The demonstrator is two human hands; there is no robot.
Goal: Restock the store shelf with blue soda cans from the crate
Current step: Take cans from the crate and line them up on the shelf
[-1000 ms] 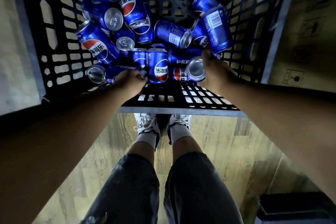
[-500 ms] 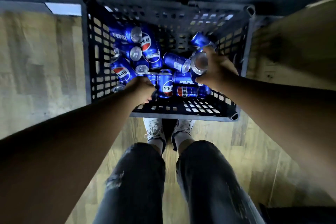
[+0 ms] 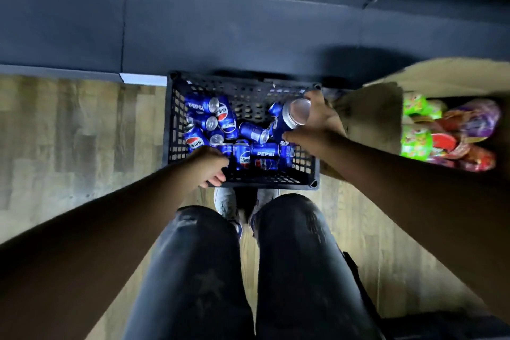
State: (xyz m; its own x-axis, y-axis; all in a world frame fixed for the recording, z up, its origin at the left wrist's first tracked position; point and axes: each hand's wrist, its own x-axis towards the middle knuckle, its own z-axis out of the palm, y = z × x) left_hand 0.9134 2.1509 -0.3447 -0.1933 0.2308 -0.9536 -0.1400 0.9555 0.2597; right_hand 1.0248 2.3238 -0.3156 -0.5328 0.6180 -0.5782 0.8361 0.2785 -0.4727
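Lifted: right hand (image 3: 317, 121) holds one can (image 3: 287, 119) above crate (image 3: 242, 179).

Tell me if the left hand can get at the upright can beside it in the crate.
Probably yes: the left hand sits at the crate near edge, right beside the upright can, nothing lying over it.

"PEPSI" reads in white letters on two blue cans lying in the black crate (image 3: 172, 130), one at the far left (image 3: 199, 106) and one near the front (image 3: 265, 152); Chinese characters mark other cans.
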